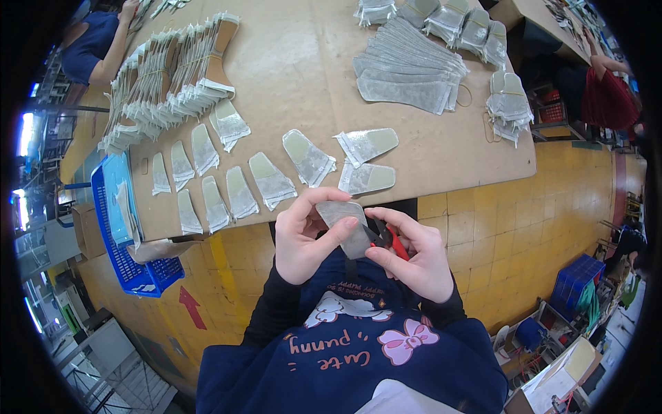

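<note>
Between the thumb and fingers of my left hand [310, 238] is a flat grey tapered piece [354, 238], tilted up in front of my chest. Closed round a pair of small red-handled snips [396, 241], my right hand [412, 257] is just right of that piece. The dark blades lie against its right edge; whether they are cutting cannot be made out. Just beyond my hands, similar pale green and grey tapered pieces [308, 157] are laid out on the table [289, 83]. Two of them [369, 178] lie close past my fingertips.
Bundled stacks of pieces [176, 69] stand at the far left. A fanned grey pile [410, 65] and banded bundles [509, 103] lie at the right. A blue basket [124, 259] sits beside the table's left end. Other people [93, 45] are at the far left and right.
</note>
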`<state>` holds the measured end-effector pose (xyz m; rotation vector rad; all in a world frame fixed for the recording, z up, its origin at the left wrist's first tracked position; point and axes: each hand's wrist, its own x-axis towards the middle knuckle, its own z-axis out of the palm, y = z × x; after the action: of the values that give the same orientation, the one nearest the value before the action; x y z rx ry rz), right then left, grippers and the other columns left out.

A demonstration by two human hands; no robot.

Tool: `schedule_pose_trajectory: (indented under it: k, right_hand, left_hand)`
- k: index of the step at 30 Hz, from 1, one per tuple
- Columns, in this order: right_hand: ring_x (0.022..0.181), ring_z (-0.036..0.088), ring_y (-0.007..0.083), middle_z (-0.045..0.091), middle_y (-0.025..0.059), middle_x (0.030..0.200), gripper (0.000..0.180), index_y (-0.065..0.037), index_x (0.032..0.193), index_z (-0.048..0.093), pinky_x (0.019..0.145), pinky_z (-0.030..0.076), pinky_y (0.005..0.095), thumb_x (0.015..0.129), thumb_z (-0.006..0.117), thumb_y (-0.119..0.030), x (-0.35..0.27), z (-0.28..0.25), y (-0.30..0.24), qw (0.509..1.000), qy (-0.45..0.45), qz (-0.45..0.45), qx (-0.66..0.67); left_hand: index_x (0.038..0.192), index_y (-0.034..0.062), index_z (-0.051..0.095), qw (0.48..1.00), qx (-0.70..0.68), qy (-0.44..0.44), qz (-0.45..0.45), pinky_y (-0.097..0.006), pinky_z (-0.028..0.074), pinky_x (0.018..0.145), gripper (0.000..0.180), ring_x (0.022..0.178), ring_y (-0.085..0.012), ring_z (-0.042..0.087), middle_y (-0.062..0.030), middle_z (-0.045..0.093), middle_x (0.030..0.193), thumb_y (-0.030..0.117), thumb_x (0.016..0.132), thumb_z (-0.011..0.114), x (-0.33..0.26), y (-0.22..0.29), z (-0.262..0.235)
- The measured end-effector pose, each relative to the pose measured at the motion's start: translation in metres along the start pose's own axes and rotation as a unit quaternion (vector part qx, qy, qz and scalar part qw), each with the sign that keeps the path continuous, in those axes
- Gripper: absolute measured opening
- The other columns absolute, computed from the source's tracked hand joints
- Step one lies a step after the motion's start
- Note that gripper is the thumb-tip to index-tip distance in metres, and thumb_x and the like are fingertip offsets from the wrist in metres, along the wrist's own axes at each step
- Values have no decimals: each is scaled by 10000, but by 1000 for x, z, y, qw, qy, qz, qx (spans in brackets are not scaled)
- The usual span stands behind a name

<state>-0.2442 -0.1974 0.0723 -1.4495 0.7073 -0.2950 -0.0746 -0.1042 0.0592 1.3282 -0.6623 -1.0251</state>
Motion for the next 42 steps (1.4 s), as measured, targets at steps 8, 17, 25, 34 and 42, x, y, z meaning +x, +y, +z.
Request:
schedule_pose_trajectory:
  k: [8, 17, 25, 34, 42]
  right_hand:
    - [558, 532, 42, 619, 22, 778, 510, 13, 1280, 546, 504, 413, 194, 799, 714, 12, -1, -1, -3, 996, 16, -67, -54]
    - [665, 606, 177, 620, 101, 905, 531, -11, 1285, 569, 600, 490, 275, 774, 712, 5, -1, -8, -5, 971, 51, -216, -91]
    - [641, 613, 192, 611, 88, 876, 469, -36, 1231, 616, 544, 498, 290, 774, 719, -44, 1, -9, -17, 954, 51, -194, -224]
    - [622, 600, 205, 613, 58, 875, 451, -51, 1237, 605, 539, 487, 295, 806, 711, -130, 4, -9, -14, 943, 36, -190, -272]
    - [625, 601, 208, 616, 57, 881, 434, -54, 1236, 603, 538, 489, 299, 819, 697, -129, 4, -8, -14, 945, 36, -180, -272]
  left_hand:
    - [975, -17, 600, 994, 21, -19, 106, -295, 544, 792, 228, 925, -194, 672, -128, 676, 981, -119, 786, 673, 1, -8, -4]
    - [766, 6, 614, 943, 161, -63, 285, -375, 554, 866, 209, 1027, -326, 667, -145, 690, 966, -154, 654, 689, 7, 3, -12]
    - [755, 1, 632, 924, 201, -89, 312, -370, 568, 854, 179, 1024, -323, 667, -128, 689, 971, -134, 656, 694, 6, 2, -14]
    - [754, -5, 639, 917, 220, -86, 323, -366, 569, 851, 161, 1012, -315, 672, -129, 689, 975, -118, 660, 703, 7, 0, -16]
    - [710, -7, 628, 914, 238, -79, 319, -378, 572, 826, 155, 967, -323, 683, -132, 692, 910, -124, 633, 696, 6, 2, -13]
